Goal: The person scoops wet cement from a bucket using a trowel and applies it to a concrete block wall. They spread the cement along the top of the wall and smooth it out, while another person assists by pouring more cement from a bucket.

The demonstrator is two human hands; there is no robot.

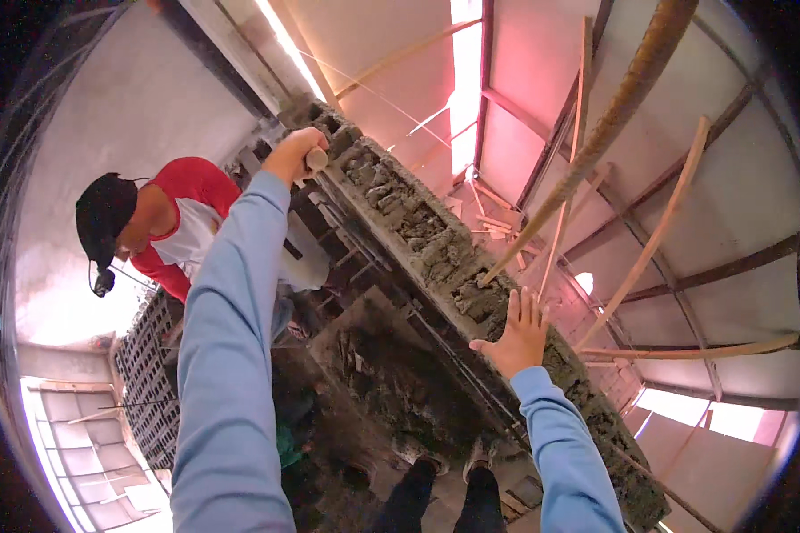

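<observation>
A hollow-block wall (400, 206) runs diagonally across the view, its top rough with grey mortar and open cavities. Toward its far left end, my left hand (295, 156) is closed around a tool with a round wooden handle (316, 160). Only the butt of that handle shows; its working end is hidden behind my hand and the wall, so its kind is unclear. My right hand (517, 339) has its fingers spread over the wall's top, palm down, holding nothing. Close by it, a rusty ribbed steel bar (587, 160) rises from the mortar.
At left, a person in a black cap and red-and-white shirt (187, 200) leans below the wall. Stacked hollow blocks (147, 377) stand behind that person. Wooden poles (653, 235) slant across the right side. Beneath me lies a dark, dirty surface (378, 373).
</observation>
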